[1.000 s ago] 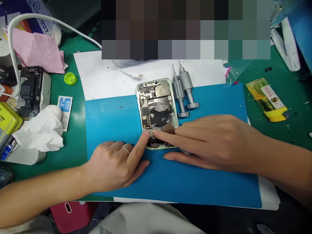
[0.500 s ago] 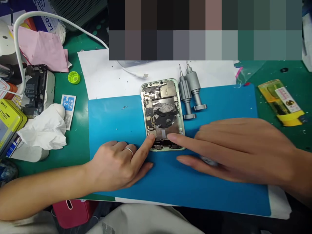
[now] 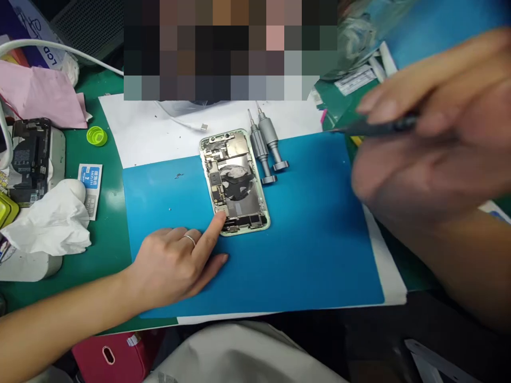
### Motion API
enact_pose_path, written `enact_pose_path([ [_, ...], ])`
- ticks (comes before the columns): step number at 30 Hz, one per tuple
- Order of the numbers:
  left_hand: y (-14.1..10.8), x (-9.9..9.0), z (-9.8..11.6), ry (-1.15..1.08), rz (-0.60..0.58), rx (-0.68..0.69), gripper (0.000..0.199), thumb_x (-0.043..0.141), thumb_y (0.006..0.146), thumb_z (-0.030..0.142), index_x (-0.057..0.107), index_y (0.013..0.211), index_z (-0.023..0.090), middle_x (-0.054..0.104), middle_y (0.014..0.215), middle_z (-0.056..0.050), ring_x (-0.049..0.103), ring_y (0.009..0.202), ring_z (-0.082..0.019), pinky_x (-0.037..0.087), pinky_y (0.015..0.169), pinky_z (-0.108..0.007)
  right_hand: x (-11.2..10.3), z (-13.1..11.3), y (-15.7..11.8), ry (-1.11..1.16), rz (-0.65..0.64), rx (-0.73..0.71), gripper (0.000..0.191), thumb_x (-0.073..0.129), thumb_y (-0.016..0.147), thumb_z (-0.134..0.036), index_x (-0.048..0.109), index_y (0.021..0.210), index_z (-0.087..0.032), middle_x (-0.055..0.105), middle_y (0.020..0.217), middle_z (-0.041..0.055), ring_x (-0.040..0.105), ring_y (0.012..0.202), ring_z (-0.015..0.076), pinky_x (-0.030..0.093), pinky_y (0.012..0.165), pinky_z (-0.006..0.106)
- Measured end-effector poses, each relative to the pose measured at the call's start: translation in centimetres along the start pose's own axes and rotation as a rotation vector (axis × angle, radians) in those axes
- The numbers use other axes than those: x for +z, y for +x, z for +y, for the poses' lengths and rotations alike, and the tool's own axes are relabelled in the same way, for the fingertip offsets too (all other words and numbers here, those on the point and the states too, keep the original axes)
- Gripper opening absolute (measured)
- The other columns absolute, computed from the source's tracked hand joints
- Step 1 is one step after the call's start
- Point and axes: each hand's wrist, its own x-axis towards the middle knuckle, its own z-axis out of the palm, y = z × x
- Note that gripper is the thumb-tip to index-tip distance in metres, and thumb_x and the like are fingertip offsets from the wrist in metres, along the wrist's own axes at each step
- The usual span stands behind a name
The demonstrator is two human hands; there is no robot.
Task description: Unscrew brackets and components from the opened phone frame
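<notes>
An opened phone housing (image 3: pixel 240 178) with exposed circuit boards lies on the blue mat (image 3: pixel 311 239). My left hand (image 3: pixel 178 258) rests its outstretched index finger on the lower left of the phone; its thumb is apart, the other fingers are curled, and it holds nothing. At the far right, my right hand (image 3: pixel 435 127) is raised and blurred, closed on a dark, pointed pair of tweezers (image 3: pixel 371 126) whose tip points left over the mat's right edge. Two grey screwdrivers (image 3: pixel 260 150) (image 3: pixel 271 135) lie beside the phone's upper right.
White paper (image 3: pixel 120 127) lies under the mat, with a white cable's plug (image 3: pixel 204 127) on it. On the left are a green cap (image 3: pixel 97 136), a small packet (image 3: pixel 91 186), crumpled tissue (image 3: pixel 54 218), another opened phone (image 3: pixel 30 159) and a pink cloth (image 3: pixel 40 96).
My right hand has left the phone, moved up and right, and now holds the tweezers. My left index finger stays on the phone. The view has shifted, so the table sits further left.
</notes>
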Motion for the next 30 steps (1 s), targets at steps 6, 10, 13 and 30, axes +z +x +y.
enact_pose_path([
  [6,-0.1,0.1,-0.1,0.028,0.001,-0.011,0.052,0.045,0.105,0.041,0.047,0.142,0.004,0.056,0.059,0.005,0.054,0.046,-0.014,0.032,0.043,-0.029,2.2,0.4,2.2,0.038,-0.084,-0.113,0.038,0.057,0.095,-0.045,0.050,0.065,-0.024,0.057,0.068,0.0002,0.058,0.070,0.0158,0.045,0.071,0.033],
  [10,-0.2,0.3,-0.1,0.050,0.019,-0.015,0.052,0.043,0.106,0.042,0.046,0.143,0.005,0.058,0.059,0.004,0.057,0.048,-0.015,0.032,0.043,-0.029,1.4,1.0,3.3,0.121,-0.131,0.066,0.048,0.060,0.088,-0.066,0.046,0.065,-0.026,0.058,0.061,-0.0007,0.054,0.060,0.0165,0.043,0.062,0.033],
  [13,-0.2,0.3,-0.2,0.060,0.030,-0.022,0.052,0.040,0.107,0.042,0.045,0.144,0.006,0.058,0.059,0.004,0.058,0.048,-0.015,0.032,0.044,-0.029,1.0,1.5,3.6,0.019,-0.188,0.026,0.052,0.044,0.092,-0.073,0.046,0.067,-0.027,0.058,0.062,0.0007,0.055,0.060,0.0181,0.045,0.062,0.035],
  [30,-0.2,0.1,-0.2,0.089,0.027,-0.011,0.053,0.040,0.106,0.044,0.044,0.145,0.007,0.062,0.061,0.002,0.056,0.047,-0.015,0.029,0.046,-0.029,-1.8,1.6,4.2,-0.606,-0.255,-0.471,0.052,0.056,0.090,-0.068,0.077,0.103,-0.022,0.068,0.080,0.0050,0.061,0.071,0.0149,0.046,0.069,0.031],
])
